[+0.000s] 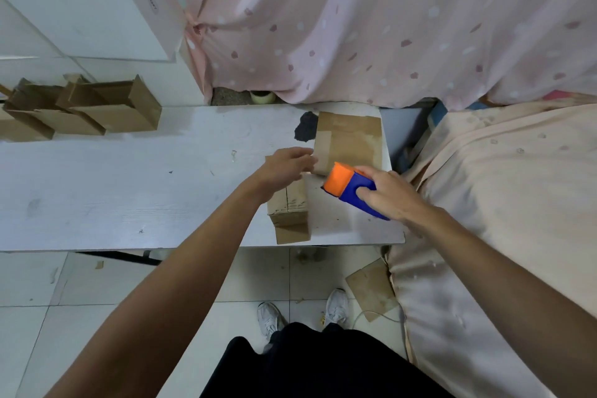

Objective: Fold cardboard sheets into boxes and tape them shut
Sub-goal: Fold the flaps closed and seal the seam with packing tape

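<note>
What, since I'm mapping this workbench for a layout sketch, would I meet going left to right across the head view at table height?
folded boxes → left hand → tape dispenser → right hand → peach cloth
</note>
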